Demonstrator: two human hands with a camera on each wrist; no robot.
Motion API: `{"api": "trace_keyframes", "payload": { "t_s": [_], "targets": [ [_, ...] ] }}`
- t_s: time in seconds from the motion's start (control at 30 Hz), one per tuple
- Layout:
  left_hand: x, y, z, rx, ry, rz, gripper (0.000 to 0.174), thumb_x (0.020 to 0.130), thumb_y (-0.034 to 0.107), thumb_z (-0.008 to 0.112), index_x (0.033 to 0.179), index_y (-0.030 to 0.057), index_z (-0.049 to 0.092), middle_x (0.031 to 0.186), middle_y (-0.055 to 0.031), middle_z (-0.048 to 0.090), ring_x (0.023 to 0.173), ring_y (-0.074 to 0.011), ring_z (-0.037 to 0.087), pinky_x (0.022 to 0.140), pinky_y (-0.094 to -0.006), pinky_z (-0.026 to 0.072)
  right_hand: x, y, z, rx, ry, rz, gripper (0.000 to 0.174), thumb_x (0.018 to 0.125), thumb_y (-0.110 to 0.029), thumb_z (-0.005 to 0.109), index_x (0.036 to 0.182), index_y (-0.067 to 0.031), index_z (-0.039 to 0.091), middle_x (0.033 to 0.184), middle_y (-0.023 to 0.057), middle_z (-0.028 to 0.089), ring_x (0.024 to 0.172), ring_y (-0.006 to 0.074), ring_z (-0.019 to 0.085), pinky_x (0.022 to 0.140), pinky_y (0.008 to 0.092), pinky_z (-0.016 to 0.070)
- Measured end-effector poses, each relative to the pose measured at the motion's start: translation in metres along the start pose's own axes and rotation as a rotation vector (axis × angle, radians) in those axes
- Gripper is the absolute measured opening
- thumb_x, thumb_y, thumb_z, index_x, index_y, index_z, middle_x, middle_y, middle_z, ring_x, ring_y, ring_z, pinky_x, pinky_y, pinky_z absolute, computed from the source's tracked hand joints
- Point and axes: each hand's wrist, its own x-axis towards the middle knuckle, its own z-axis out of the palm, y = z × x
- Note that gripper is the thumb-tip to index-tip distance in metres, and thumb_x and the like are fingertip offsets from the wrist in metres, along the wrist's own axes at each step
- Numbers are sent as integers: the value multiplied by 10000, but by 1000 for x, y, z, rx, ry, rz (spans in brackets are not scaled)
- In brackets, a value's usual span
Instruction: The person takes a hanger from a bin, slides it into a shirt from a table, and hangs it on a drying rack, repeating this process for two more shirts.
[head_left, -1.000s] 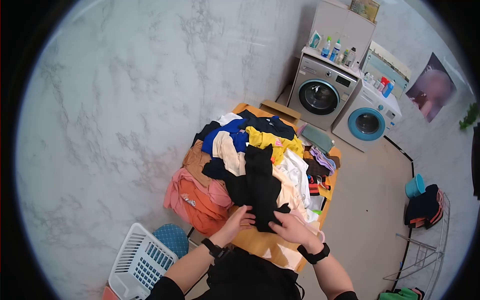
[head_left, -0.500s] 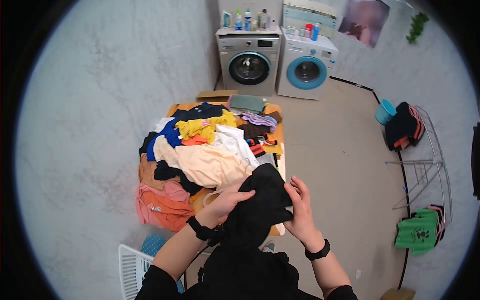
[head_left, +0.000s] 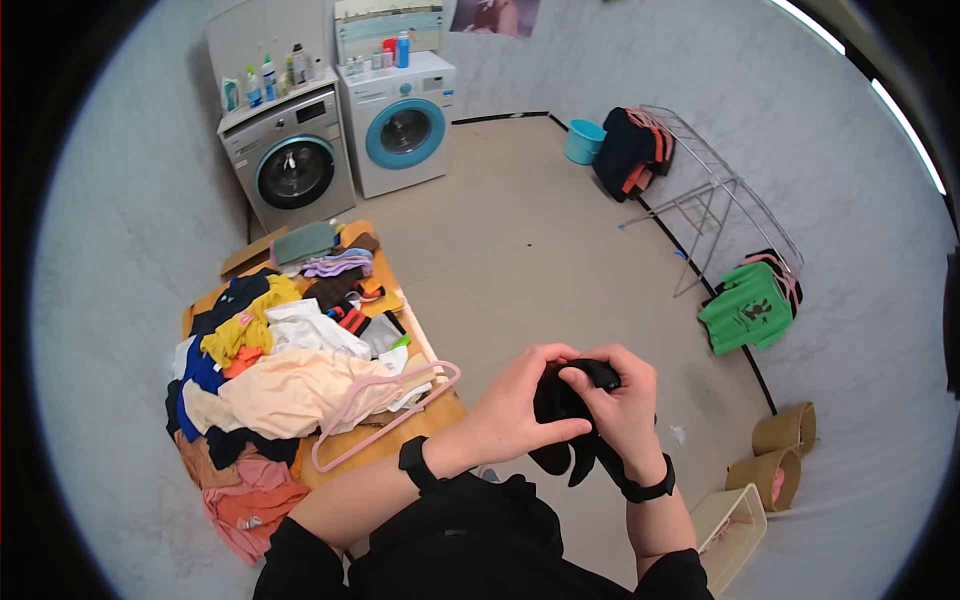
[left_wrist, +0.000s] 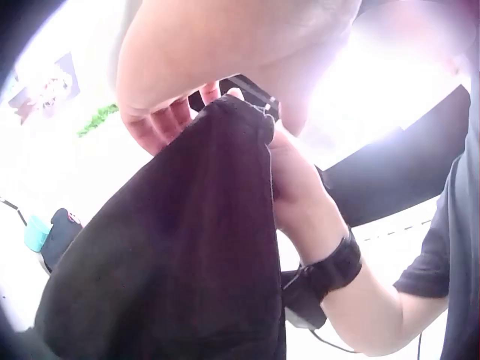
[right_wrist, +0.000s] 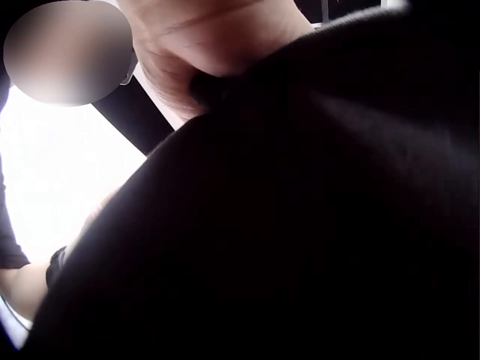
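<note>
Over the floor to the right of the table, both hands hold a black garment [head_left: 550,455] in front of the body. The left hand [head_left: 510,405] curls its fingers over the upper edge, with its thumb stretched across below. Opposite it, the right hand [head_left: 622,400] grips a bunched fold between thumb and fingers. In the left wrist view the black cloth [left_wrist: 187,240] hangs in a wide flap from the fingers. Dark cloth [right_wrist: 262,247] fills most of the right wrist view. The garment's exact kind is hidden by its folds.
A wooden table [head_left: 435,415] at left bears a clothes heap [head_left: 290,390] and a pink hanger [head_left: 380,432]. Two washing machines [head_left: 405,135] stand behind. To the right are a drying rack [head_left: 735,185] with hung clothes, woven baskets [head_left: 785,430] and a cream bin [head_left: 740,515].
The head view has turned right. The black garment has gone from the clothes heap to over the floor, now gathered between the hands, which have drawn close together. The pink hanger is now in full view.
</note>
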Motion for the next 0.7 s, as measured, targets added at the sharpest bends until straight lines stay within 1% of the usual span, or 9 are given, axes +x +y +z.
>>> {"api": "trace_keyframes", "payload": {
  "t_s": [0.13,0.17,0.27,0.3,0.4,0.53,0.6,0.67,0.7],
  "targets": [
    [13,-33,7,-107,-75,-115,316,783,-14,505,1090,1,580,895,-121,657,834,-226,644,782,-317,503,-14,17,-20,59,13,175,117,892,-97,672,867,13,641,717,59,645,658,125,579,602,262,465],
    [15,-36,3,-43,-128,-229,287,770,-37,435,993,-18,615,858,-122,666,785,-210,635,746,-315,497,-17,21,-26,56,58,198,129,903,-107,662,868,16,640,711,51,638,656,113,566,598,256,457],
    [21,-43,2,-42,-178,-225,273,797,-32,440,1008,-11,612,855,-118,663,779,-193,619,730,-309,487,-27,30,-39,59,120,280,169,934,-145,639,862,7,627,722,-5,603,693,69,527,647,222,440],
    [23,-48,4,-60,-145,-176,254,819,-34,444,1012,-12,607,829,-114,652,768,-182,610,714,-302,482,-29,32,-42,0,128,287,162,920,-138,647,859,12,635,703,18,619,663,84,540,619,236,443],
    [28,-52,-3,-50,-100,-270,154,905,40,506,1014,-13,601,779,-102,641,749,-181,614,705,-301,482,-37,45,-48,-105,143,294,154,886,-138,674,865,13,647,683,64,646,623,122,577,590,260,457],
    [28,-56,-15,-59,-70,-287,146,926,89,534,1010,-10,601,754,-89,630,735,-167,612,685,-302,475,-42,53,-42,-239,72,308,141,867,-139,689,869,-3,652,695,102,653,613,181,598,590,280,472],
    [26,-52,-22,41,-113,-229,138,941,80,517,1000,-16,596,841,-19,628,816,-86,562,742,-259,471,-41,54,-38,-257,46,328,138,862,-141,693,869,-9,654,699,112,653,611,205,603,593,288,477],
    [24,-57,-30,29,-69,-252,136,942,88,523,991,-12,601,829,-22,627,811,-86,563,742,-263,472,-38,54,-33,-274,-32,175,126,835,-138,701,873,-24,661,709,127,655,634,247,624,596,324,492],
    [20,-60,-34,16,-25,-270,135,943,95,528,983,-9,605,818,-26,627,807,-87,563,742,-266,473,-38,57,-31,-263,-45,171,126,835,-138,701,873,-24,661,709,127,655,634,247,624,596,324,492]
  ]
}}
